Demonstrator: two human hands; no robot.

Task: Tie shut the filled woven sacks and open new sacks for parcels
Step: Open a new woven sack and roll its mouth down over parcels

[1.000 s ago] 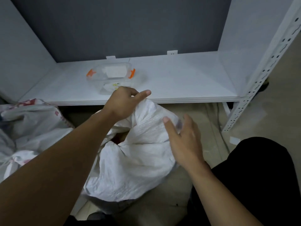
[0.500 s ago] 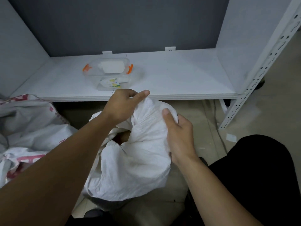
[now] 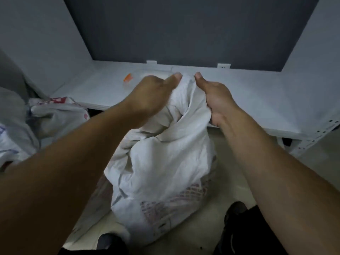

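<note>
A second ago only the left hand (image 3: 150, 94) held the white sack (image 3: 161, 172), and the right hand (image 3: 217, 96) was loose beside it. Now both hands clamp its top, bunched shut and pulled up. It looks ready to tie. The sack stands on the floor (image 3: 230, 181) in the middle of the frame. Its long side runs up and down, and its mouth points up toward the shelf (image 3: 266, 100).

White woven sack (image 3: 165, 162), filled and bulging, standing upright at centre, with faded red grid-like print low on the near side. Mouth drawn up into crumpled folds at the top, gripped from either side by left hand (image 3: 150, 94) and right hand (image 3: 215, 96), thumbs nearly meeting. Second sack (image 3: 55, 111), white with red print, slumped at left.
</note>
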